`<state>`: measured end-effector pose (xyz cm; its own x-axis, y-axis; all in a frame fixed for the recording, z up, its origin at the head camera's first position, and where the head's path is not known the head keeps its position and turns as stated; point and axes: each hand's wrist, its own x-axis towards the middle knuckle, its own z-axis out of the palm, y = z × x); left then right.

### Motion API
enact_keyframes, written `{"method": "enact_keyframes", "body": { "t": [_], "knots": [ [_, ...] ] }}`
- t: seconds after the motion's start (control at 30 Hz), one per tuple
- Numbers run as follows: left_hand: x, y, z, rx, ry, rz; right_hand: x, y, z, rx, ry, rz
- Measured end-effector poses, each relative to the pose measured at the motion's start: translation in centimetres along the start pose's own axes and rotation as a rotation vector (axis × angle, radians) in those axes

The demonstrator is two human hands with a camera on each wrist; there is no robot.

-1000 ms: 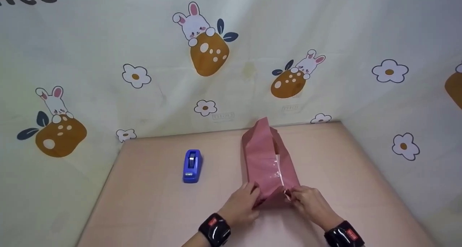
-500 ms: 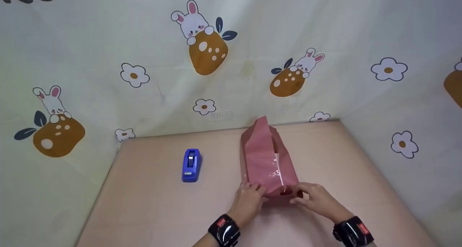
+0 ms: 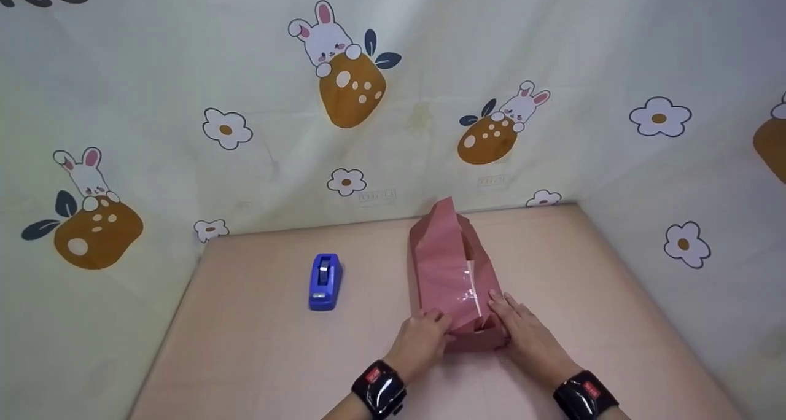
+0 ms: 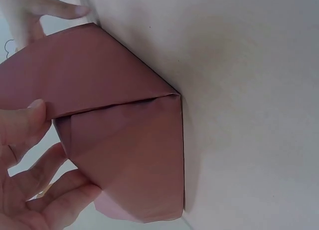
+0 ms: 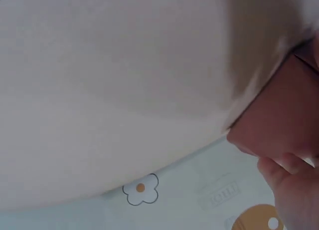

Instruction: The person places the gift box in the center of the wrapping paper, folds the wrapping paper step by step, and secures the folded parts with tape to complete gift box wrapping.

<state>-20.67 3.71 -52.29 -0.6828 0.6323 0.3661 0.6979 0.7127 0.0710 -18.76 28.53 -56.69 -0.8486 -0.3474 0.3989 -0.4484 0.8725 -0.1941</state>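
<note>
A package wrapped in dusty-red paper [image 3: 437,266] lies lengthwise on the table, its far end rising in a loose peak. Clear tape [image 3: 471,288] runs along the seam on top. At the near left corner, my left hand [image 3: 419,341] pinches the paper; in the left wrist view its thumb lies on a flap edge and the end panel [image 4: 134,150] shows slanted folds. My right hand [image 3: 529,337] rests on the near right side with fingers fairly straight. The right wrist view has those fingers [image 5: 286,172] touching the paper's side. What is inside is hidden.
A blue tape dispenser [image 3: 325,282] stands on the pale pink tabletop [image 3: 258,346], left of the package. Behind the table hangs a printed cloth [image 3: 417,70] with rabbits and flowers. Black bands [image 3: 379,389] sit on both wrists.
My right hand has let go of the paper at the near end and now lies flatter along the right side. The near end flap has dropped down. My left hand has shifted slightly right.
</note>
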Motion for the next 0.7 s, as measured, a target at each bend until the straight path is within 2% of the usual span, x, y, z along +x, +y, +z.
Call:
{"method": "enact_keyframes", "body": {
  "t": [0.07,0.17,0.33,0.47,0.6,0.7],
  "knots": [
    [0.0,0.0,0.0,0.005,-0.008,0.006,0.1,0.4,0.3,-0.023,0.046,-0.055],
    [0.0,0.0,-0.1,0.005,-0.01,0.004,0.2,0.6,0.0,0.002,0.059,-0.074],
    [0.0,0.1,0.0,-0.027,0.003,-0.036,0.6,0.3,-0.9,0.088,0.014,-0.004],
    [0.3,0.2,0.1,-0.052,0.044,-0.079,0.9,-0.3,-1.7,0.127,-0.034,0.045],
    [0.8,0.1,0.1,-0.08,0.076,-0.11,1.6,-1.1,-2.5,0.247,-0.048,0.05],
    [1.0,-0.1,0.0,-0.123,0.066,-0.12,2.2,-1.3,-2.7,0.347,-0.028,0.034]
  ]
}}
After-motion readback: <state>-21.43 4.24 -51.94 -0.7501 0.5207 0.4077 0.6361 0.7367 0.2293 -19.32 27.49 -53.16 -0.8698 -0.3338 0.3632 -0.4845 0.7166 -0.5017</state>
